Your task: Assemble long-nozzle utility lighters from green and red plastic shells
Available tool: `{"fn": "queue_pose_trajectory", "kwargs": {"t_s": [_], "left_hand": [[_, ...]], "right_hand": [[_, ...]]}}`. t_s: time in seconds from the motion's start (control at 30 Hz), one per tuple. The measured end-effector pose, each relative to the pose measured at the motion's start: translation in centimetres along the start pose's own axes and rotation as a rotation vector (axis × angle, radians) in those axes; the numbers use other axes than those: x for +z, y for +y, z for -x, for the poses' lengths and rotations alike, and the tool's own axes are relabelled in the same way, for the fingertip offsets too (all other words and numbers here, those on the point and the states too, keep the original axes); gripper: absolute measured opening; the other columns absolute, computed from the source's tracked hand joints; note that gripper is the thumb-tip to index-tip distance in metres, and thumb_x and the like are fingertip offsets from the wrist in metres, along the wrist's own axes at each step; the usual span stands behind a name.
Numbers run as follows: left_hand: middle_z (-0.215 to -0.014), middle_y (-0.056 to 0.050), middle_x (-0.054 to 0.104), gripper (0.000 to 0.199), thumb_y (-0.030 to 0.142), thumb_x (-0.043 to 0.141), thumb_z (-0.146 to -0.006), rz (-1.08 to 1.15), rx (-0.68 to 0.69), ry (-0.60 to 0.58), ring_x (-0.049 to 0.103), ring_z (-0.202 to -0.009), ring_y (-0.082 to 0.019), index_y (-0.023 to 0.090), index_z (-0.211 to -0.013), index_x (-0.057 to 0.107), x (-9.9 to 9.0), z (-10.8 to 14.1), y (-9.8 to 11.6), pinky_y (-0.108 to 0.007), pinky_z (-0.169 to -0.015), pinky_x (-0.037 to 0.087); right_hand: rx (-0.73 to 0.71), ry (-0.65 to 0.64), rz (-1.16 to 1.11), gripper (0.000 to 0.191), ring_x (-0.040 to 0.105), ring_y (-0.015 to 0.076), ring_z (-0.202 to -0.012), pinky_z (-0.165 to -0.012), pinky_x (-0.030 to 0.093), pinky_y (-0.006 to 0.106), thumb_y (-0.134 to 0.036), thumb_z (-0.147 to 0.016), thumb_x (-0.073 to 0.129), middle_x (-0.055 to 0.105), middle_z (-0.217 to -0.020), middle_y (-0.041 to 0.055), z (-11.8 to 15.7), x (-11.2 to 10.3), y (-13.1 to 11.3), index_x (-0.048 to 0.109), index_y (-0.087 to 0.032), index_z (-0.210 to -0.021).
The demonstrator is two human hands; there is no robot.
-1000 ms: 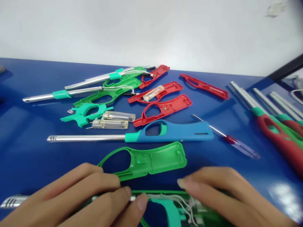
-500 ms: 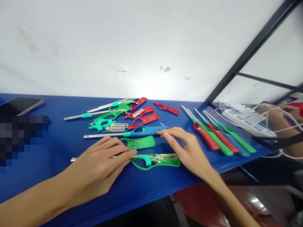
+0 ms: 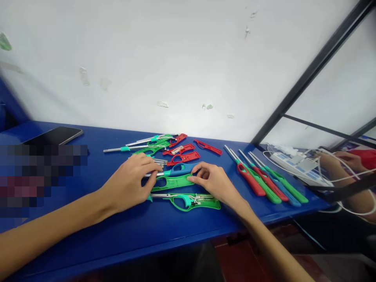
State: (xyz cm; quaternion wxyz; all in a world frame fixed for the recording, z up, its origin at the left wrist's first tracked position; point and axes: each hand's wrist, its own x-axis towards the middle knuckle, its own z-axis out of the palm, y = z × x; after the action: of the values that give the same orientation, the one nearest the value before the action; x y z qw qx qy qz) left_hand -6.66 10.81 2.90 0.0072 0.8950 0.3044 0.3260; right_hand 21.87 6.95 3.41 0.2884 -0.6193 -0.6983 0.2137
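Note:
My left hand (image 3: 131,181) is curved over the metal tube of a closed blue gas lighter (image 3: 182,169), its thumb and forefinger apart. The thumb is beside the left end of an empty green handle half (image 3: 178,182). Over at that half's right end, my right hand (image 3: 210,180) has thumb and forefinger pinched on its edge, close to the blue lighter's butt. Nearest me lies an opened green lighter (image 3: 205,202), its half-shell holding a turquoise trigger (image 3: 185,200), white wires and a clear fuel tank. My left hand covers part of the blue lighter's tube.
Red handle halves (image 3: 186,157) and green open lighters (image 3: 152,147) lie behind. Several assembled lighters (image 3: 264,180) are lined up at right. A phone (image 3: 55,135) lies at left. Beyond a black frame (image 3: 273,119) are a power strip (image 3: 299,168) and another person's hand (image 3: 330,164).
My left hand has moved up from the opened green lighter's tube towards the blue lighter's tube. My right hand has shifted to the green handle half's end. The camera view has shifted slightly.

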Motion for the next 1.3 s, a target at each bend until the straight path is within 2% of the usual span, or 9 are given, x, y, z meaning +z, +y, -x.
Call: {"fn": "queue_pose_trajectory", "kwargs": {"t_s": [0.17, 0.27, 0.37, 0.53, 0.73, 0.9, 1.03, 1.2, 1.3], "left_hand": [[-0.085, -0.007, 0.076, 0.031, 0.035, 0.052, -0.101, -0.011, -0.053, -0.133, 0.068, -0.080, -0.026, 0.018, -0.101, 0.077, -0.2, -0.1, -0.6, -0.041, -0.075, 0.052], [-0.096, -0.009, 0.077, 0.035, 0.040, 0.053, -0.103, -0.017, -0.053, -0.154, 0.070, -0.089, -0.028, 0.018, -0.114, 0.077, 0.0, 0.2, -0.1, -0.046, -0.083, 0.053], [-0.109, -0.012, 0.078, 0.037, 0.039, 0.050, -0.104, -0.015, -0.030, -0.149, 0.070, -0.102, -0.031, 0.017, -0.120, 0.075, 0.1, 0.3, 0.2, -0.050, -0.092, 0.050], [-0.101, -0.009, 0.079, 0.032, 0.030, 0.049, -0.106, 0.017, 0.001, -0.150, 0.069, -0.099, -0.028, 0.018, -0.112, 0.078, -0.1, 0.0, 0.0, -0.046, -0.090, 0.051], [-0.097, -0.005, 0.078, 0.031, 0.028, 0.046, -0.111, 0.065, 0.034, -0.098, 0.071, -0.092, -0.023, 0.019, -0.105, 0.075, 0.3, 0.0, 0.0, -0.038, -0.083, 0.055], [-0.114, -0.007, 0.076, 0.035, 0.034, 0.034, -0.117, 0.098, 0.125, 0.013, 0.073, -0.102, -0.020, 0.019, -0.119, 0.065, 0.1, 0.4, 1.3, -0.033, -0.089, 0.056], [-0.122, -0.005, 0.076, 0.027, 0.028, 0.039, -0.117, 0.127, 0.266, 0.047, 0.073, -0.112, -0.017, 0.022, -0.116, 0.066, -0.6, 0.7, 2.0, -0.028, -0.097, 0.055], [-0.127, -0.007, 0.077, 0.020, 0.016, 0.049, -0.112, 0.162, 0.309, 0.098, 0.075, -0.110, -0.015, 0.020, -0.115, 0.068, -0.2, 1.1, 1.6, -0.024, -0.095, 0.057], [-0.131, -0.007, 0.076, 0.024, 0.014, 0.047, -0.111, 0.139, 0.305, 0.050, 0.075, -0.112, -0.018, 0.022, -0.115, 0.069, 0.1, 1.4, 1.3, -0.030, -0.100, 0.057]], "right_hand": [[-0.001, -0.012, 0.025, 0.020, 0.065, 0.0148, -0.067, -0.067, 0.051, 0.029, -0.036, -0.092, 0.081, 0.073, -0.076, -0.0035, 0.2, -0.1, -0.1, 0.076, -0.023, -0.106], [-0.024, -0.016, 0.062, 0.021, 0.067, 0.0143, -0.070, -0.073, 0.056, 0.032, -0.039, -0.098, 0.076, 0.072, -0.080, -0.0025, 0.2, 0.0, 0.0, 0.074, -0.018, -0.103], [-0.059, 0.012, 0.092, 0.025, 0.067, 0.0141, -0.074, -0.075, 0.058, 0.033, -0.042, -0.100, 0.073, 0.072, -0.087, -0.0007, 0.2, 0.0, 0.5, 0.072, -0.017, -0.101], [-0.126, 0.128, 0.113, 0.013, 0.065, 0.0156, -0.073, -0.073, 0.053, 0.032, -0.033, -0.096, 0.075, 0.073, -0.093, 0.0007, 0.3, -0.1, 1.1, 0.072, -0.021, -0.100], [-0.223, 0.234, 0.117, 0.010, 0.069, 0.0171, -0.068, -0.062, 0.053, 0.028, -0.035, -0.097, 0.072, 0.075, -0.085, -0.0008, 1.6, -0.7, 0.6, 0.070, -0.025, -0.097], [-0.324, 0.390, 0.164, 0.006, 0.069, 0.0155, -0.067, -0.061, 0.054, 0.025, -0.028, -0.098, 0.070, 0.074, -0.085, -0.0015, 3.9, -1.7, 0.3, 0.065, -0.025, -0.102], [-0.403, 0.417, 0.207, 0.009, 0.069, 0.0127, -0.067, -0.065, 0.056, 0.024, -0.020, -0.099, 0.067, 0.073, -0.095, -0.0007, 5.3, -2.8, 0.5, 0.062, -0.026, -0.102], [-0.474, 0.317, 0.234, 0.017, 0.076, 0.0227, -0.111, -0.084, 0.063, 0.028, -0.028, -0.100, 0.073, 0.075, -0.103, 0.0032, 6.1, -3.5, 0.7, 0.060, -0.027, -0.089], [-0.425, 0.278, 0.166, 0.025, 0.073, 0.0274, -0.122, -0.087, 0.066, 0.035, -0.038, -0.095, 0.080, 0.070, -0.134, 0.0102, 6.2, -3.4, 0.8, 0.059, -0.027, -0.102]]}}
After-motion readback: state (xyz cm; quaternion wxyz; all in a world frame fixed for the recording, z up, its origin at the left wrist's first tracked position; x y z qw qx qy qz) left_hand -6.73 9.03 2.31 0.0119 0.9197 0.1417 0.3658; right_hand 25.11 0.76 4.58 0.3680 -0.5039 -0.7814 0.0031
